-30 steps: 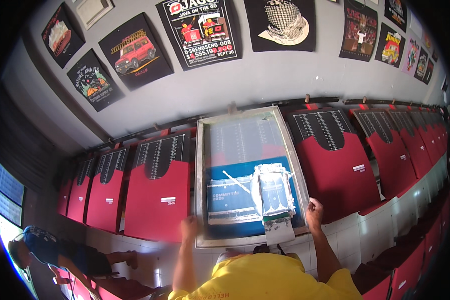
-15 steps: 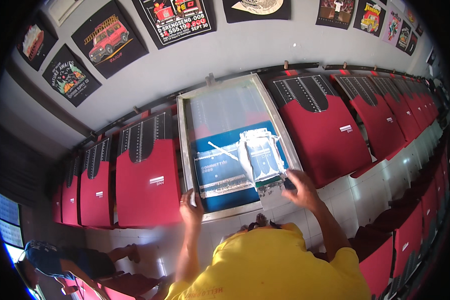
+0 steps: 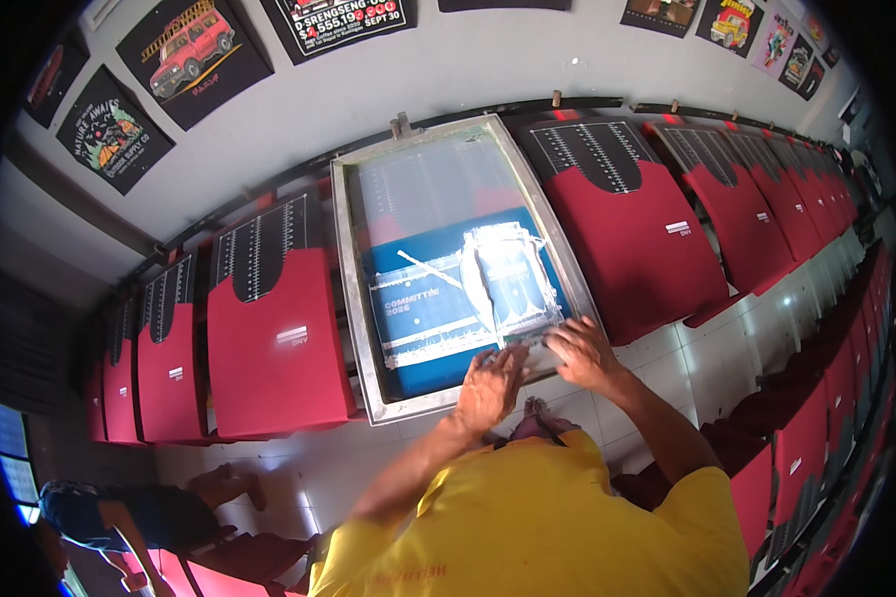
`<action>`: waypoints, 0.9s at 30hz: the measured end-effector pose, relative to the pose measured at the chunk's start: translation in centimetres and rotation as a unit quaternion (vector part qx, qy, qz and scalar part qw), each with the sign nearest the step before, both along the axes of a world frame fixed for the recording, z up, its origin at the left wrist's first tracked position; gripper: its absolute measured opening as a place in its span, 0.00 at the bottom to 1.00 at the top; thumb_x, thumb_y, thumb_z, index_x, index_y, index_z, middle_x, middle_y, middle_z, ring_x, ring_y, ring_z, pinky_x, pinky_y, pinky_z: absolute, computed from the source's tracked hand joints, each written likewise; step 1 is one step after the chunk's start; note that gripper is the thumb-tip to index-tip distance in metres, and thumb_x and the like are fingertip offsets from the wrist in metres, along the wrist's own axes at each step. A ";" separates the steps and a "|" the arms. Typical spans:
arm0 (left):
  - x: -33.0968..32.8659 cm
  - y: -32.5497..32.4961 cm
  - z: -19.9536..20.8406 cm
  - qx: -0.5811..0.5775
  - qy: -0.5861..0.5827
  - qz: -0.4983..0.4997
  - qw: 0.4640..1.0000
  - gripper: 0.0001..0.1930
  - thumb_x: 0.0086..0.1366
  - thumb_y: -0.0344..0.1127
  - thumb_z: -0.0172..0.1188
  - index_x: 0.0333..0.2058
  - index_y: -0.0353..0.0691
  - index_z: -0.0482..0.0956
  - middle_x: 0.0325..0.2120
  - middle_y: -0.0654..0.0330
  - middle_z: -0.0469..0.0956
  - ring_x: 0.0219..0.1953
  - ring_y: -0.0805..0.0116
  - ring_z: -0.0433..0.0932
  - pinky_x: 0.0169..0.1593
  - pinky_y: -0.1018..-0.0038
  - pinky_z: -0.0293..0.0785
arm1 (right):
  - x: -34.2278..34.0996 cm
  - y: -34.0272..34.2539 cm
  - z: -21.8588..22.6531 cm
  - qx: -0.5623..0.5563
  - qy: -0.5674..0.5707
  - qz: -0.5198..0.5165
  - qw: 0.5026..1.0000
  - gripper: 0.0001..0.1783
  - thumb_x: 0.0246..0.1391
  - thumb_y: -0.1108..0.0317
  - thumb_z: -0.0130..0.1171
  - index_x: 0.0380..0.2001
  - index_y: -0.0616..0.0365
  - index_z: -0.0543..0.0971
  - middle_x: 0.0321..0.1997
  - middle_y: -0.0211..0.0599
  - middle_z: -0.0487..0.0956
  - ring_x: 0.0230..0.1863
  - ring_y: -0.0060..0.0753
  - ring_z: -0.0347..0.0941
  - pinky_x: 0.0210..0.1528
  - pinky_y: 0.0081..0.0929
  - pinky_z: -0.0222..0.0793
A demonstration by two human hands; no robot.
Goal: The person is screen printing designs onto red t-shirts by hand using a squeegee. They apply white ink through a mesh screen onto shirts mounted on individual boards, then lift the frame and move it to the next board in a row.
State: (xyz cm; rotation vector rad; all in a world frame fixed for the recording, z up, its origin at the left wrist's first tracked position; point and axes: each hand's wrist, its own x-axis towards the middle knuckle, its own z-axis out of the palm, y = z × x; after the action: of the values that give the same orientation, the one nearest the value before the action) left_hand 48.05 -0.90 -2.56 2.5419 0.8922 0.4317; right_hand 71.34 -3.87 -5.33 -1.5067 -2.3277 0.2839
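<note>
A: Where are the two hands?

B: Both lie at the near end of the metal-framed printing screen [image 3: 458, 264]. The left hand [image 3: 490, 386] presses down on the near part of the mesh, its fingers [image 3: 503, 360] bent and close together. The right hand [image 3: 582, 350] sits just beside it, touching or almost touching it, fingers spread flat over the same near strip.

A: Are they gripping something?

B: A squeegee [image 3: 516, 343] seems to lie under them, a pale bar running across just beyond the fingertips. The left fingers look clenched over its edge, the right ones rest on top, half released. How firm the grasp is, I cannot tell; the knuckles hide it.

A: And the screen itself?

B: It lies flat on the long worktop [image 3: 747, 318], straight ahead of the fingers. Under the mesh shows a blue shirt [image 3: 423, 318] with a pale print. A smear of whitish ink [image 3: 513, 274] spreads on the mesh just beyond the right fingers.

A: What lies to the sides?

B: Left of the fingers, a red shirt [image 3: 274, 348] on its board, just beside the frame, and more red ones past it. Right of the fingers, another red shirt [image 3: 632, 239], then a row of them bending away along the worktop.

A: Anything above?

B: Well beyond the fingers, black printed shirts [image 3: 194, 40] hang on the grey wall. Nearest the camera is the person's yellow shirt [image 3: 538, 527].
</note>
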 end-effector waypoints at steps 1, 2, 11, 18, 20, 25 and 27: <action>0.0 -0.6 -0.3 0.007 0.007 -0.003 1.000 0.20 0.65 0.31 0.56 0.55 0.33 0.70 0.50 0.46 0.75 0.53 0.52 0.76 0.55 0.57 0.67 | -0.2 -0.6 -0.4 0.013 0.008 -0.003 1.000 0.18 0.39 0.72 0.64 0.39 0.54 0.79 0.46 0.32 0.78 0.48 0.36 0.72 0.50 0.36 0.64; 0.1 -1.1 -0.4 0.014 0.014 -0.004 1.000 0.20 0.64 0.31 0.56 0.54 0.33 0.70 0.51 0.47 0.75 0.53 0.53 0.76 0.55 0.57 0.66 | -0.3 -1.1 -0.7 0.026 0.016 -0.005 1.000 0.17 0.39 0.72 0.63 0.37 0.54 0.79 0.45 0.31 0.79 0.47 0.35 0.72 0.49 0.36 0.64; 2.4 7.5 -3.1 0.110 0.036 0.044 0.992 0.17 0.61 0.27 0.51 0.50 0.34 0.73 0.46 0.50 0.78 0.42 0.58 0.80 0.47 0.53 0.65 | 1.1 9.1 -3.4 0.061 0.031 -0.008 0.998 0.15 0.40 0.75 0.62 0.37 0.54 0.80 0.44 0.32 0.79 0.47 0.38 0.72 0.51 0.40 0.63; 3.4 17.5 -2.5 0.015 -0.011 0.131 0.991 0.15 0.67 0.27 0.48 0.52 0.42 0.72 0.43 0.55 0.81 0.43 0.53 0.80 0.48 0.56 0.68 | 2.1 20.4 -4.3 0.105 0.091 0.019 0.990 0.15 0.41 0.74 0.64 0.36 0.54 0.79 0.38 0.39 0.82 0.41 0.46 0.76 0.43 0.47 0.68; 3.7 15.7 -0.9 0.063 -0.012 0.121 0.991 0.14 0.66 0.27 0.50 0.50 0.41 0.74 0.40 0.54 0.80 0.42 0.55 0.80 0.49 0.55 0.67 | 2.3 18.6 -2.7 0.106 0.060 0.005 0.993 0.15 0.42 0.72 0.65 0.37 0.54 0.80 0.41 0.37 0.82 0.46 0.44 0.75 0.47 0.46 0.68; 3.4 4.3 1.1 0.064 0.089 0.081 0.991 0.24 0.60 0.24 0.54 0.57 0.39 0.70 0.52 0.57 0.76 0.51 0.61 0.77 0.60 0.52 0.59 | 2.3 6.7 -1.3 0.100 0.071 0.023 0.992 0.13 0.43 0.72 0.63 0.37 0.57 0.80 0.40 0.34 0.78 0.43 0.37 0.72 0.44 0.41 0.64; 2.9 0.4 -0.1 0.053 0.098 0.081 0.990 0.25 0.60 0.25 0.55 0.58 0.40 0.69 0.55 0.58 0.74 0.56 0.63 0.74 0.61 0.51 0.57 | 1.5 2.9 -2.3 0.087 0.068 0.016 0.994 0.11 0.48 0.72 0.58 0.37 0.57 0.80 0.42 0.35 0.78 0.43 0.36 0.72 0.45 0.40 0.63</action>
State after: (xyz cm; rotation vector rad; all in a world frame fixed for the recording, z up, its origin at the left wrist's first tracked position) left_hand 50.93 -0.47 -2.67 2.6542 1.1825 0.2871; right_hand 72.85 -0.94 -7.64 -1.3256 -2.2088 0.1811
